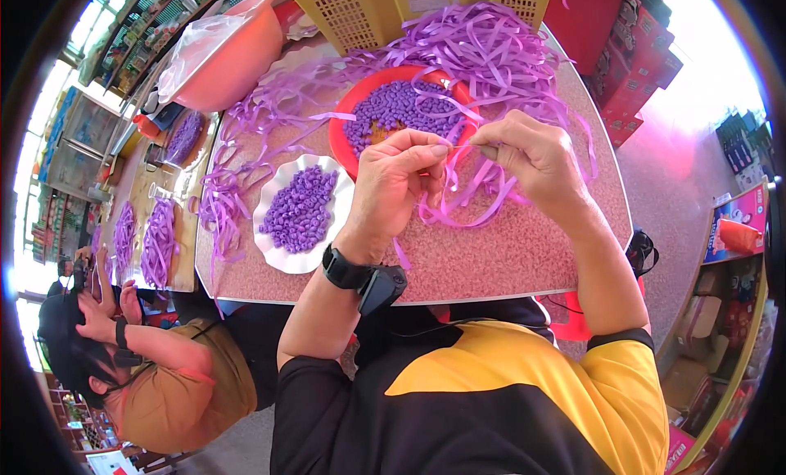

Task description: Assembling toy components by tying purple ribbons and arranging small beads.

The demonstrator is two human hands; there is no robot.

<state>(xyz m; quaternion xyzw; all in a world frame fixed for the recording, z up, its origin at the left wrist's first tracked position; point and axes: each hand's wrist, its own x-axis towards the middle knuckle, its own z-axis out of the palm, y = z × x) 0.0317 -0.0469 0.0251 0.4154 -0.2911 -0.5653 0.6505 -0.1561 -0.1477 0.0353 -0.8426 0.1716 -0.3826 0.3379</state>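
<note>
Over the front of a red bowl (336, 139) of purple beads (393, 102), my two hands are close together, both closed in a pinch. My left hand (391, 180) and my right hand (532, 151) grip a thin pale thread (464, 147) that spans the small gap between their fingertips. Below the fingers a purple ribbon (467, 223) hangs in a loop onto the table; whether it is joined to the thread I cannot tell. Left of my left hand stands a white scalloped dish (278, 258) with more purple beads (301, 209).
A heap of purple ribbons (483, 45) covers the back of the pink speckled table (491, 266). Behind it stands a yellow basket (385, 12); an orange basin (237, 57) is at the far left. A co-worker (180, 368) sits at a side table with ribbon bundles (160, 242).
</note>
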